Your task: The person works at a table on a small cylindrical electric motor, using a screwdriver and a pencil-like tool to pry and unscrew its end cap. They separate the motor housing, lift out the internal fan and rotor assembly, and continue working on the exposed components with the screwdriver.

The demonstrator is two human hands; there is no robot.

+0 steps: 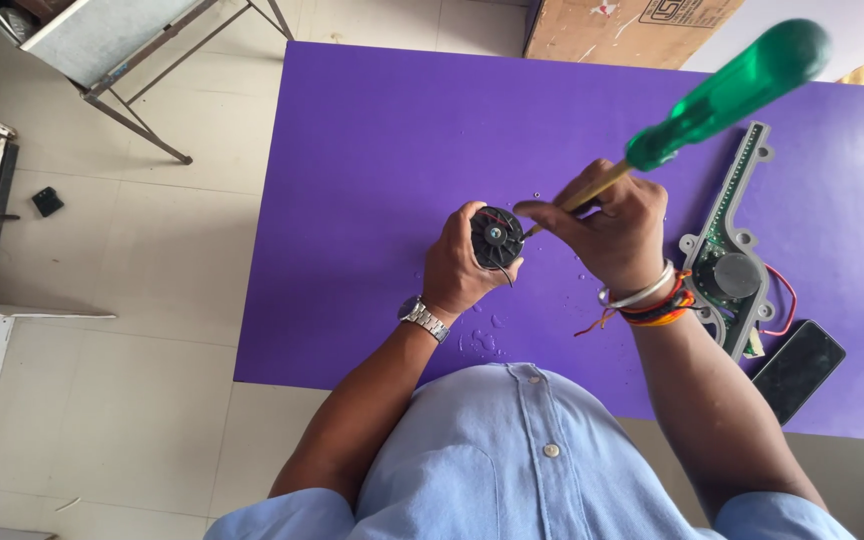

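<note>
Small black fan motor (496, 237): gripped by left hand (462, 268) above purple table (372, 150); judged light, fragile-wired, best taken by rim. Green-handled screwdriver (722, 95): clenched in right hand (612, 225), tip at motor.

Glossy translucent green plastic screwdriver handle (742, 85)

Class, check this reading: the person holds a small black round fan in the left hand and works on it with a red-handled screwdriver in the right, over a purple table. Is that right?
Not quite. The head view shows the screwdriver has a green handle, not red. The rest stands: the left hand holds the small black round fan, the right hand holds the screwdriver, over the purple table.
</note>
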